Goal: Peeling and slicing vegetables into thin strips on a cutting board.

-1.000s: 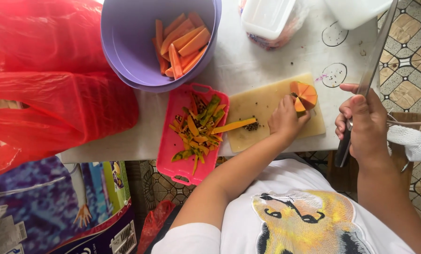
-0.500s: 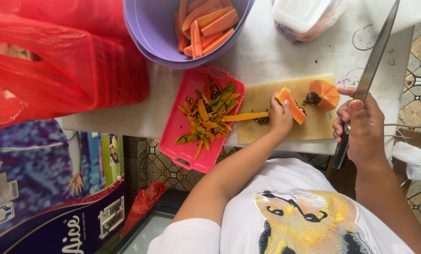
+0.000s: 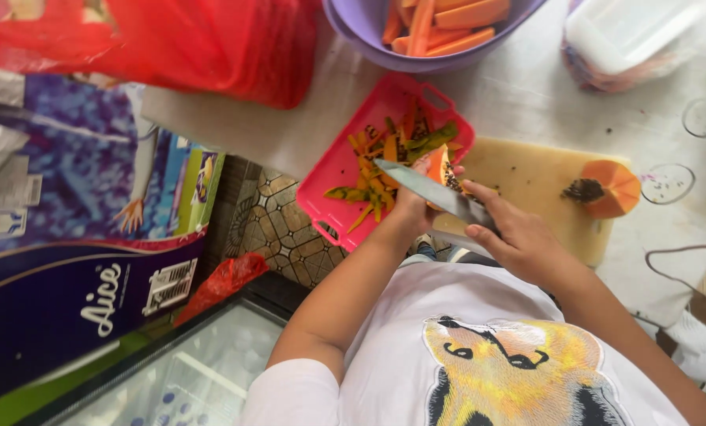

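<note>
While the right hand (image 3: 526, 244) gripped the knife (image 3: 432, 192), the left hand's (image 3: 412, 213) fingers clamped a papaya piece (image 3: 434, 166) above the pink tray (image 3: 337, 170); shallow, outward strokes would suit peeling.

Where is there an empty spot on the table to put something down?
Bare tabletop lies between the purple bowl, the cutting board and the clear container. The board's middle is free too. It is crowded by the pink tray, where both hands work.
</note>
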